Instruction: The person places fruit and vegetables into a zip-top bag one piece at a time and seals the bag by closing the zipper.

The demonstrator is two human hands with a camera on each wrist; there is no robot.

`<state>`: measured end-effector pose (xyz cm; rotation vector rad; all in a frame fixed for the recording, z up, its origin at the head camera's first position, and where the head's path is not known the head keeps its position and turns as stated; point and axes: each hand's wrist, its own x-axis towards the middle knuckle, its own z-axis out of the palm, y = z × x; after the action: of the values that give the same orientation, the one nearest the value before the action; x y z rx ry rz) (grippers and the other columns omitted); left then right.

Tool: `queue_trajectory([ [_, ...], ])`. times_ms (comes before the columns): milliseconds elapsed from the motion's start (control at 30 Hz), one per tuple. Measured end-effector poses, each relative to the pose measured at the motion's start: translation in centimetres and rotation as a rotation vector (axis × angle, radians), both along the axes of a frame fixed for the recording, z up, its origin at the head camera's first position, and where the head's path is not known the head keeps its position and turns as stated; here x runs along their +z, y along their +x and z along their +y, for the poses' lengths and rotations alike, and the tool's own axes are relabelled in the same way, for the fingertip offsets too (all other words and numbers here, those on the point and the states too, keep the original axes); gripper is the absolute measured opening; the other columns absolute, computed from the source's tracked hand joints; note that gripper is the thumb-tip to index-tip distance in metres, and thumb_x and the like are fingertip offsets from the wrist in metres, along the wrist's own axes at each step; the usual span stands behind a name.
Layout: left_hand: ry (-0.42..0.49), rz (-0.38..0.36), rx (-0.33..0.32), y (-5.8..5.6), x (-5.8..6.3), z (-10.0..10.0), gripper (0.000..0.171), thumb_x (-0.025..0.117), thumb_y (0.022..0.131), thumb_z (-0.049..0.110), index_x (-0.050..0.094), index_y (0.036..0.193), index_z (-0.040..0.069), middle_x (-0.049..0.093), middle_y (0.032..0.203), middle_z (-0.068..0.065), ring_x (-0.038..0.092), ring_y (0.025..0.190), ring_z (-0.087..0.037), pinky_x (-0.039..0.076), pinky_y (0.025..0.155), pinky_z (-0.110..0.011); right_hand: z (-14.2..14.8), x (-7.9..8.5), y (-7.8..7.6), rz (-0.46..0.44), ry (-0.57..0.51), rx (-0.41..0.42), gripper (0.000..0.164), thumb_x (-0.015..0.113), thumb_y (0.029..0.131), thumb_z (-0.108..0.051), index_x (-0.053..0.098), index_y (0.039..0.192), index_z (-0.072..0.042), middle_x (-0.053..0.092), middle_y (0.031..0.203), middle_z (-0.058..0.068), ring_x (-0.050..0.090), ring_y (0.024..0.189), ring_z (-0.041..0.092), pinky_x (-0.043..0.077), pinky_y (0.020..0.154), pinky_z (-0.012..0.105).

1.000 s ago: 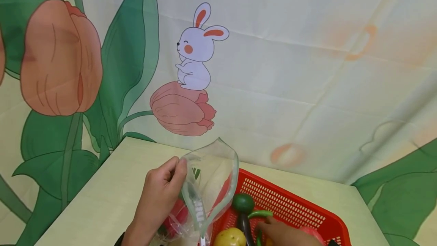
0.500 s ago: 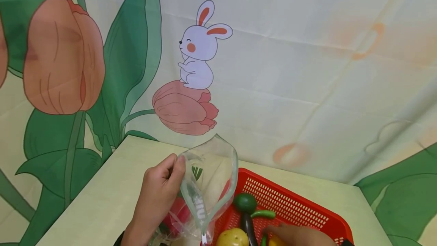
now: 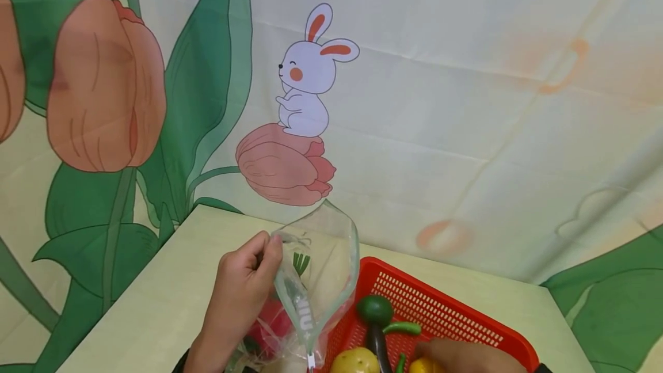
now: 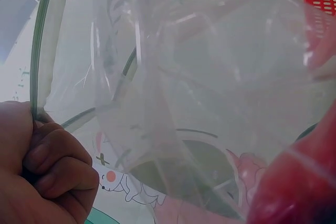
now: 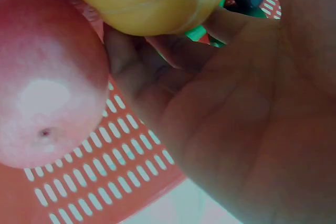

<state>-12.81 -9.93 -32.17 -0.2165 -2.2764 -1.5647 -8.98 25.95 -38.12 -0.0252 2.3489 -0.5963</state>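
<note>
Yellow fruit [image 5: 152,3] sits in the red basket [image 3: 440,307], touching the bent fingers of the right hand [image 5: 226,108]; the thumb is hidden, so I cannot tell whether the grip is closed. Pink fruit [image 5: 47,82] lies just beside those fingers. Leftward come a small green pepper [image 3: 401,364] and a potato [image 3: 355,360], then, farther in, an eggplant [image 3: 378,344], a curved pepper [image 3: 404,327] and an avocado [image 3: 375,309]. The left hand [image 3: 248,275] pinches the edge of a clear bag [image 3: 336,263], its mouth gaping beside the basket's left side. Past the basket's slanting far rim, counter [image 3: 150,286] runs to a printed backdrop [image 3: 414,120]; leftward, it stretches from the left hand to its edge.
</note>
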Motion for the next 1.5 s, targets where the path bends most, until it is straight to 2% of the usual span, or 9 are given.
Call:
queue_trajectory([
  [267, -0.003, -0.001, 0.006, 0.1, 0.2, 0.2, 0.039, 0.045, 0.092, 0.042, 0.039, 0.062, 0.017, 0.033, 0.048, 0.000, 0.038, 0.041, -0.011, 0.028, 0.037, -0.023, -0.2, 1.8, -1.6, -0.045, -0.103, -0.022, 0.054, 0.075, 0.058, -0.055, 0.056, 0.105, -0.035, 0.058, 0.090, 0.000, 0.052, 0.080, 0.021, 0.043, 0.061, 0.039],
  [500, 0.003, 0.001, -0.012, 0.0, 0.2, 0.4, 0.039, 0.045, 0.092, 0.043, 0.039, 0.062, 0.018, 0.033, 0.048, 0.000, 0.038, 0.042, -0.012, 0.028, 0.037, -0.023, 0.0, 2.9, -2.3, 0.049, -0.125, 0.114, 0.048, 0.069, 0.071, -0.050, 0.052, 0.114, -0.036, 0.054, 0.098, -0.006, 0.050, 0.086, 0.016, 0.044, 0.065, 0.032],
  [600, 0.002, 0.004, -0.013, -0.1, 0.2, 0.5, 0.039, 0.045, 0.092, 0.043, 0.039, 0.062, 0.018, 0.033, 0.048, 0.000, 0.038, 0.043, -0.011, 0.029, 0.038, -0.023, -0.5, 3.5, -2.4, 0.070, -0.144, 0.136, 0.048, 0.067, 0.073, -0.050, 0.049, 0.115, -0.036, 0.052, 0.101, -0.006, 0.050, 0.087, 0.014, 0.043, 0.066, 0.030],
  [867, 0.007, -0.020, -0.019, 0.4, 0.8, 0.7, 0.039, 0.046, 0.092, 0.043, 0.039, 0.062, 0.018, 0.035, 0.048, 0.000, 0.040, 0.043, -0.011, 0.030, 0.038, -0.023, -3.2, 7.3, -1.0, 0.382, -0.123, 0.320, 0.052, 0.058, 0.078, -0.057, 0.039, 0.125, -0.042, 0.044, 0.109, -0.017, 0.050, 0.090, 0.000, 0.043, 0.073, 0.019],
  [967, 0.011, -0.025, -0.014, 0.9, 1.7, 0.7, 0.039, 0.048, 0.092, 0.039, 0.039, 0.061, 0.017, 0.035, 0.047, 0.000, 0.039, 0.042, -0.011, 0.030, 0.038, -0.023, -5.0, 9.1, -0.7, 0.418, -0.153, 0.354, 0.052, 0.057, 0.079, -0.058, 0.039, 0.125, -0.042, 0.043, 0.110, -0.018, 0.051, 0.091, 0.000, 0.044, 0.075, 0.019],
  [1133, 0.019, -0.018, -0.023, 1.5, 2.6, 0.9, 0.038, 0.049, 0.093, 0.032, 0.039, 0.060, 0.015, 0.033, 0.048, 0.001, 0.037, 0.043, -0.009, 0.028, 0.038, -0.022, -8.0, 12.8, -0.1, 0.441, -0.261, 0.332, 0.053, 0.059, 0.080, -0.054, 0.038, 0.127, -0.042, 0.043, 0.112, -0.017, 0.053, 0.092, 0.004, 0.047, 0.074, 0.020],
  [1300, -0.014, 0.001, -0.028, 1.0, 1.4, 1.0, 0.040, 0.047, 0.092, 0.038, 0.038, 0.060, 0.017, 0.028, 0.050, 0.003, 0.033, 0.043, -0.009, 0.025, 0.038, -0.022, -11.2, 16.5, 0.5, 0.609, -0.408, 0.337, 0.055, 0.061, 0.082, -0.045, 0.035, 0.130, -0.038, 0.041, 0.118, -0.018, 0.052, 0.093, 0.004, 0.049, 0.077, 0.022],
  [1367, -0.034, 0.010, -0.019, 0.7, 0.8, 1.1, 0.039, 0.047, 0.092, 0.040, 0.038, 0.061, 0.019, 0.028, 0.051, 0.003, 0.033, 0.043, -0.009, 0.025, 0.039, -0.021, -12.5, 17.4, 0.5, 0.644, -0.488, 0.353, 0.054, 0.062, 0.083, -0.039, 0.036, 0.130, -0.035, 0.042, 0.118, -0.015, 0.052, 0.094, 0.005, 0.049, 0.078, 0.023],
  [1500, -0.030, 0.004, -0.003, 0.4, 0.1, 1.3, 0.038, 0.048, 0.091, 0.043, 0.041, 0.062, 0.020, 0.030, 0.051, 0.003, 0.034, 0.045, -0.009, 0.028, 0.041, -0.020, -14.9, 17.7, 0.0, 0.599, -0.628, 0.335, 0.054, 0.064, 0.084, -0.029, 0.035, 0.128, -0.027, 0.043, 0.117, -0.010, 0.053, 0.095, 0.009, 0.050, 0.078, 0.025],
])
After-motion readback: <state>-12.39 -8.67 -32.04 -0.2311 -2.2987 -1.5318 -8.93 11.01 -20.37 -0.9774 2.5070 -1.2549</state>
